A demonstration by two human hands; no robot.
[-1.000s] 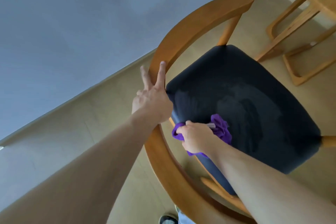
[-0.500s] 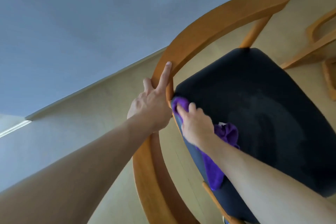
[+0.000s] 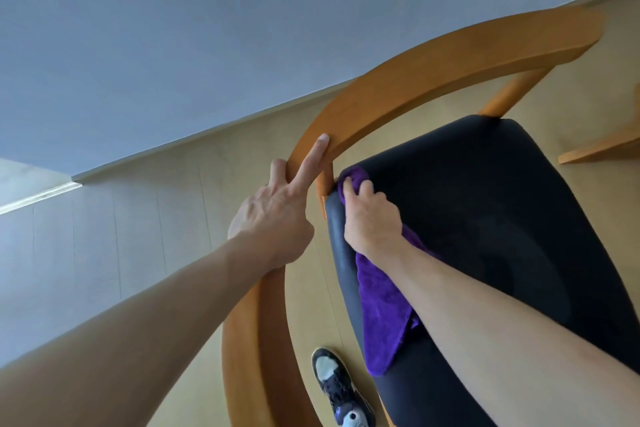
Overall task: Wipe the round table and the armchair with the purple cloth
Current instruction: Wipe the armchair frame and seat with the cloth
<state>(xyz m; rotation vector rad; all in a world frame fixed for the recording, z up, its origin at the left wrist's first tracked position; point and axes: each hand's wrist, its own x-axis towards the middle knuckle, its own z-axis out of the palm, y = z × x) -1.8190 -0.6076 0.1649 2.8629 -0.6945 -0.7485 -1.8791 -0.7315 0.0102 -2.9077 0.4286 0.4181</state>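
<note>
The pale wood floor (image 3: pixel 166 239) carries the armchair (image 3: pixel 433 80) (curved wooden frame) and a sneaker (image 3: pixel 341 388).

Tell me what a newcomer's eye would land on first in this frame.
The purple cloth stands out against the dark seat of the armchair, trailing along its left edge, with the right hand gripping it at the seat's back corner. Beside it, the left hand holds the curved wooden backrest, forefinger stretched along the rail. A sneaker shows on the floor below.
</note>
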